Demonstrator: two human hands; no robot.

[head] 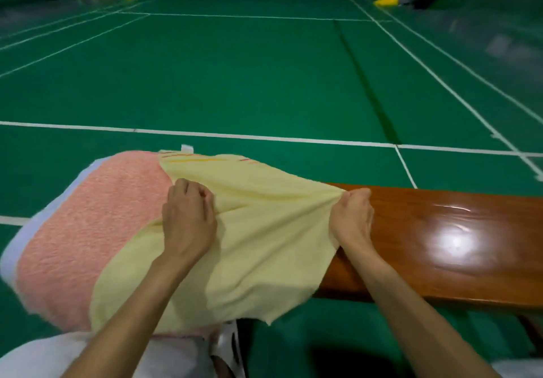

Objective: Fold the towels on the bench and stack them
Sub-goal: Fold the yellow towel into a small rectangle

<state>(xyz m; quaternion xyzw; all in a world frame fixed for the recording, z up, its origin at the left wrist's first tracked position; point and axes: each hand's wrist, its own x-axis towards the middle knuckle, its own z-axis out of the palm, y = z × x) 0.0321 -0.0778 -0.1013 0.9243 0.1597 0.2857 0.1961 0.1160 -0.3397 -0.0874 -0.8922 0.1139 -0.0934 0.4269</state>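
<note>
My left hand point(188, 219) has its fingers curled tight, pinching a ridge of the yellow towel point(249, 248) near its middle. My right hand point(351, 219) is closed into a fist around that towel's bunched edge at its 3 o'clock side, so the cloth is pulled taut between them. The yellow towel sits at 6 o'clock in my view, half over the pink towel point(88, 230) at 8 o'clock and half on the glossy wooden bench point(446, 248), which runs off toward 4 o'clock.
</note>
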